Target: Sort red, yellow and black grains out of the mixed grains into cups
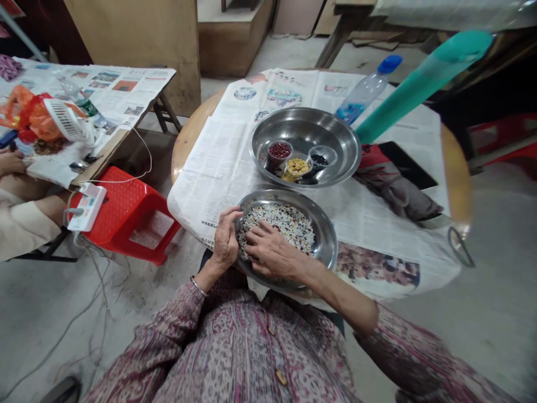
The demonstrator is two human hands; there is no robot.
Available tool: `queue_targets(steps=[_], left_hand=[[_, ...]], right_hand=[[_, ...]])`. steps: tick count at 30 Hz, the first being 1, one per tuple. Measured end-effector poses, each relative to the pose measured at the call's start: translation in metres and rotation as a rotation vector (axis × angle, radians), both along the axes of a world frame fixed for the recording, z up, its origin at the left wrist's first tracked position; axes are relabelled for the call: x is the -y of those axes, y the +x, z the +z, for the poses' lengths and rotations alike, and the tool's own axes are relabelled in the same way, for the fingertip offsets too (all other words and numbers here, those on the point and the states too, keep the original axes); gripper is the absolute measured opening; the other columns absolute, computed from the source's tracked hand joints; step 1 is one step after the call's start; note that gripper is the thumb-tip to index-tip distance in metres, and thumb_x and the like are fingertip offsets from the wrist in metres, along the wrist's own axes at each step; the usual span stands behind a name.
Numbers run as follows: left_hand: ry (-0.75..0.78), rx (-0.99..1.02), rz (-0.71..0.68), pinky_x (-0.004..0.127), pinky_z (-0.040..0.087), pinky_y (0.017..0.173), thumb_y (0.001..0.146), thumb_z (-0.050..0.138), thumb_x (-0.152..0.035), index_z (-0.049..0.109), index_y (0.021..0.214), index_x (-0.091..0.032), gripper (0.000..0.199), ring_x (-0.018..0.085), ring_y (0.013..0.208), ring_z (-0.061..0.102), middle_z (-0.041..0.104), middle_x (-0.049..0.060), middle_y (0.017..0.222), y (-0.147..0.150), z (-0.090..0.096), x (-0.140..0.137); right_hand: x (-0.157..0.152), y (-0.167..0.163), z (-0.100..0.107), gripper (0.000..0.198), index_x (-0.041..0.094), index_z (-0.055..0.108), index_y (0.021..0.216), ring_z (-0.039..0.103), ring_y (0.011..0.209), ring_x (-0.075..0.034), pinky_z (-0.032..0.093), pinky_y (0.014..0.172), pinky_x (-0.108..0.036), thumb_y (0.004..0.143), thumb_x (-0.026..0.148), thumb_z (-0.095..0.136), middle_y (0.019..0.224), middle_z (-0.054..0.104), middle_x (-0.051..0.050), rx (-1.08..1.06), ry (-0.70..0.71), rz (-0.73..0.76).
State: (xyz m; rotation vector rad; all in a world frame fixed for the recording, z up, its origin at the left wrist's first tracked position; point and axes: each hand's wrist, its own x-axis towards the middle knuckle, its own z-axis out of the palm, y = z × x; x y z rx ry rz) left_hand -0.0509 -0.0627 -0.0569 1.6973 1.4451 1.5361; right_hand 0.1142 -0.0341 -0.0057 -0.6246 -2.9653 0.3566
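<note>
A shallow steel basin sits at the table's near edge, holding white, black, yellow and dark red grains and beans mixed together. My left hand grips its left rim. Fingers bent and drawn together, my right hand reaches down into the mix; its fingertips are partly hidden, so what they pinch does not show. Just behind stands a larger steel basin with three clear plastic cups inside: one of red beans, one of yellow beans and one of black beans.
Newspaper covers the round table. Behind the larger basin are a blue-capped bottle and a long green object. A crumpled grey and red cloth lies right. A red stool carries a power strip; another person's hand is at far left.
</note>
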Motion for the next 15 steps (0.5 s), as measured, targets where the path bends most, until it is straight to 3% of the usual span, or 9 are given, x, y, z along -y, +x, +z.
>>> queue_targets(steps=[4, 9, 15], left_hand=[[0.016, 0.001, -0.002, 0.042, 0.043, 0.112, 0.103, 0.033, -0.019, 0.06, 0.117, -0.021, 0.03, 0.021, 0.126, 0.056, 0.06, 0.01, 0.13, 0.0, 0.001, 0.0], [0.012, -0.002, -0.001, 0.042, 0.043, 0.112, 0.102, 0.035, -0.018, 0.061, 0.116, -0.022, 0.029, 0.021, 0.127, 0.056, 0.06, 0.009, 0.131, -0.001, 0.001, 0.0], [0.014, -0.027, 0.015, 0.041, 0.044, 0.111, 0.105, 0.035, -0.023, 0.062, 0.112, -0.021, 0.028, 0.02, 0.125, 0.057, 0.062, 0.009, 0.129, -0.001, 0.001, -0.001]], right_hand=[[0.006, 0.03, 0.0, 0.011, 0.022, 0.068, 0.082, 0.052, 0.099, -0.025, 0.033, 0.109, -0.05, 0.077, 0.016, 0.061, 0.093, 0.064, -0.007, 0.036, 0.076, -0.056], [0.002, 0.064, -0.002, 0.01, 0.022, 0.065, 0.079, 0.052, 0.096, -0.027, 0.038, 0.102, -0.047, 0.078, 0.015, 0.059, 0.091, 0.065, -0.009, 0.032, 0.112, -0.228], [-0.021, 0.05, -0.003, 0.017, 0.021, 0.067, 0.093, 0.054, 0.101, -0.027, 0.042, 0.095, -0.041, 0.089, 0.019, 0.05, 0.099, 0.067, -0.011, -0.088, 0.084, -0.468]])
